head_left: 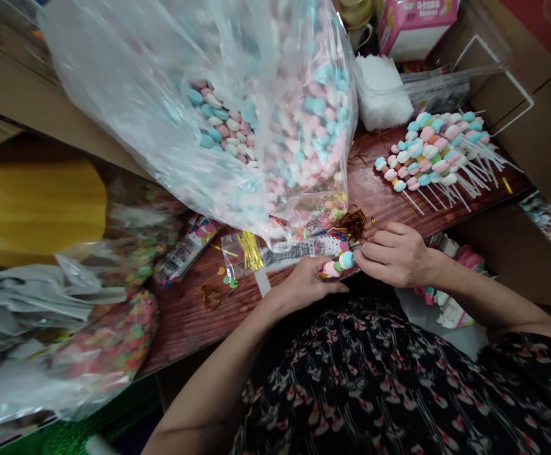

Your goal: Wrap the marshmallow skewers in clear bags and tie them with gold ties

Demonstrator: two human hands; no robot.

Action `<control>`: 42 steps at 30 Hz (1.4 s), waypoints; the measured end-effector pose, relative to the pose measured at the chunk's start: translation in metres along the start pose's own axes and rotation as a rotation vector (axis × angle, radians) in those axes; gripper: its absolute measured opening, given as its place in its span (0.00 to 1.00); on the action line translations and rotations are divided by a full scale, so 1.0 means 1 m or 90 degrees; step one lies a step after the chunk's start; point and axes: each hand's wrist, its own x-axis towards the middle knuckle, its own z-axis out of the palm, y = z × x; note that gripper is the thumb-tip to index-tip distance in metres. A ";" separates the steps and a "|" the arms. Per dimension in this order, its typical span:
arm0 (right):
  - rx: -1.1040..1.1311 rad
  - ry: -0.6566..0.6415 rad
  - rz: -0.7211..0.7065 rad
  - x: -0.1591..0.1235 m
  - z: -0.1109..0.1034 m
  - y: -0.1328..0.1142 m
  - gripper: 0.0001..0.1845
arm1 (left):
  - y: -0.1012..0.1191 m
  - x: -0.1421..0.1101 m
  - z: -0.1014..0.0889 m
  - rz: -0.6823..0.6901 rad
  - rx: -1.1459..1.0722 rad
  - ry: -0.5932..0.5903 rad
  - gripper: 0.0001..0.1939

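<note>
Left hand (306, 284): nearest of the 2 hands, fingers curled narrow around the lower end of the pastel pink, white and teal candy skewer (337, 265), holding it
Right hand (393, 256): just right of the skewer, fingers (375, 249) drawn narrow, tips touching the teal candy end, seeming to pinch it
Candy skewer: held between both hands, just above the table edge
Black floral-print garment (375, 379): below the skewer, across the person's lap
Brown wood-grain tabletop (194, 309): runs beneath and beyond the skewer
Clear packet of gold twist ties (251, 253): just left of the skewer, lying on the tabletop
Tangle of dark bronze ties (352, 224): just above the skewer
Large clear plastic bag of pastel marshmallow-like candies (256, 126): above and left of the skewer, slumped over the tabletop
Finished pastel candy skewers on white sticks (431, 151): right of the bag, laid in a row, well beyond the skewer
Clear tub of something white (382, 95): farther up from the skewer
Pink and white printed box (415, 25): farthest from the skewer, at the top
</note>
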 end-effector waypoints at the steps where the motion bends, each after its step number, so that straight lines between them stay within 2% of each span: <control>1: -0.003 -0.005 -0.013 0.001 -0.002 0.003 0.08 | 0.002 -0.001 -0.001 -0.010 -0.040 -0.031 0.15; 4: -0.006 -0.034 -0.043 0.004 -0.009 0.012 0.09 | 0.004 -0.003 -0.005 -0.022 -0.073 -0.048 0.16; 9: 0.027 -0.140 -0.039 0.008 -0.013 0.015 0.11 | -0.002 0.000 -0.005 -0.015 0.111 0.047 0.18; 13: 0.074 -0.223 -0.024 0.013 -0.009 0.010 0.11 | -0.002 0.002 0.002 -0.018 0.184 0.061 0.15; 18: 0.105 -0.303 0.006 0.018 0.003 0.004 0.08 | 0.002 0.003 0.006 -0.010 0.137 0.040 0.15; 25: 0.181 -0.321 -0.008 0.026 0.022 0.003 0.07 | 0.004 0.005 0.012 0.023 0.035 0.043 0.19; 26: 0.185 -0.311 -0.015 0.026 0.022 0.004 0.08 | 0.005 0.003 0.011 0.030 0.026 0.048 0.22; 28: 0.190 -0.276 -0.025 0.024 0.022 0.006 0.08 | 0.007 -0.004 0.004 0.048 0.024 0.053 0.35; 30: 0.183 -0.225 -0.019 0.021 0.021 0.009 0.08 | 0.008 -0.014 -0.006 0.046 0.065 0.064 0.50; 31: 0.173 -0.198 -0.008 0.019 0.020 0.010 0.09 | 0.007 -0.019 -0.011 0.033 0.098 0.075 0.53; 32: 0.161 -0.170 0.002 0.017 0.020 0.011 0.09 | 0.005 -0.022 -0.015 0.014 0.131 0.085 0.51; 33: 0.148 -0.143 0.009 0.017 0.020 0.012 0.10 | 0.003 -0.025 -0.017 -0.006 0.158 0.091 0.45; 36: 0.106 -0.074 0.005 0.018 0.018 0.012 0.11 | -0.005 -0.027 -0.017 -0.040 0.204 0.092 0.18; 37: 0.093 -0.068 0.001 0.020 0.017 0.012 0.11 | -0.007 -0.026 -0.014 -0.045 0.225 0.098 0.11; 39: 0.078 -0.099 0.002 0.024 0.015 0.011 0.11 | -0.008 -0.024 -0.008 -0.060 0.298 0.137 0.05; 42: 0.092 -0.217 0.020 0.028 0.013 0.009 0.08 | -0.005 -0.022 -0.001 -0.082 0.404 0.190 0.03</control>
